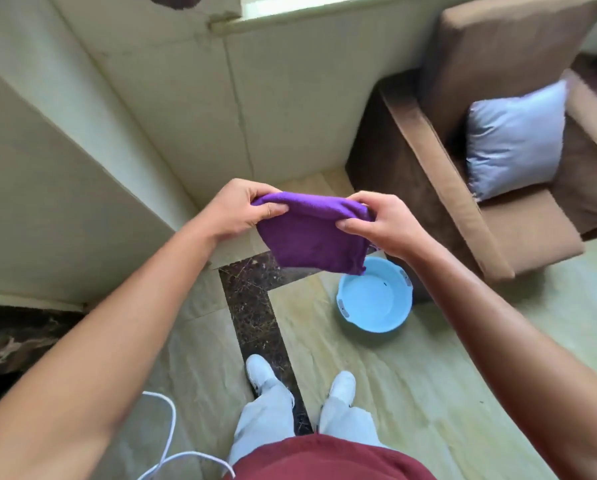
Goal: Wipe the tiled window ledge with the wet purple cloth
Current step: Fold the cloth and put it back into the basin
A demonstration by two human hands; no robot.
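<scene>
The purple cloth [310,237] hangs folded in the air in front of me, held by its two upper corners. My left hand [241,209] pinches the left corner and my right hand [380,220] pinches the right one. The cloth's lower edge dangles just above a light blue basin [373,299] on the floor. The window ledge [290,13] runs along the top of the cream tiled wall, far above the cloth, and only its front edge shows.
A brown armchair [497,216] with a pale blue cushion [515,140] stands at the right, close to the basin. A dark marble surface [16,337] sits at the left edge. A white cable [167,438] loops on the floor near my feet.
</scene>
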